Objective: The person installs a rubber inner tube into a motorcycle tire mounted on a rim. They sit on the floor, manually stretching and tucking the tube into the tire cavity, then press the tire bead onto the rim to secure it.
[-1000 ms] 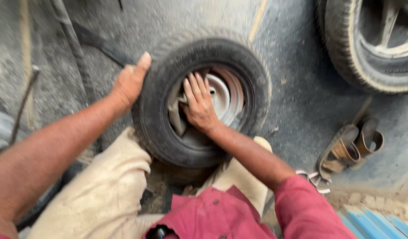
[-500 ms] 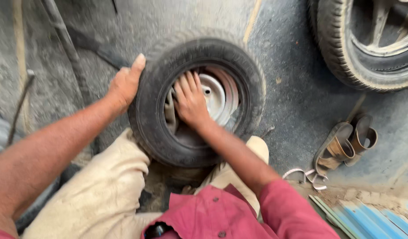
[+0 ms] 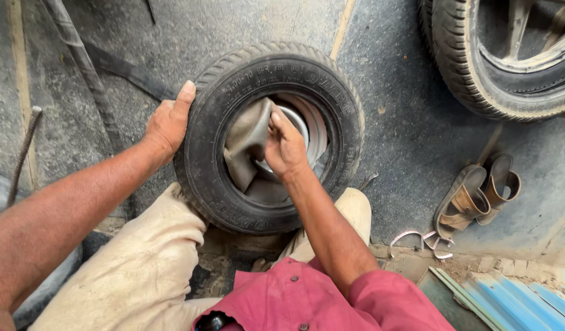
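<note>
Between the person's knees, on the concrete floor (image 3: 411, 122), a small black tyre (image 3: 270, 138) lay with its open side up toward the camera. Its grey inner tube (image 3: 248, 138) bunched in the opening, folded against the left inner wall, with the metal rim (image 3: 304, 122) showing just behind it. The right hand (image 3: 286, 147) was the nearer one: it reached into the opening from below, wrist bent, fingers closed, pinching the tube's upper fold, which ran roughly top to bottom beside the knuckles. The left hand (image 3: 169, 122) lay spread flat on the tyre's outer left edge, thumb up along the tread, forearm stretched from the lower left, bracing rather than gripping. A larger wheel (image 3: 509, 61) stood well apart at upper right, and a pair of sandals (image 3: 475, 196) lay near the right.
</note>
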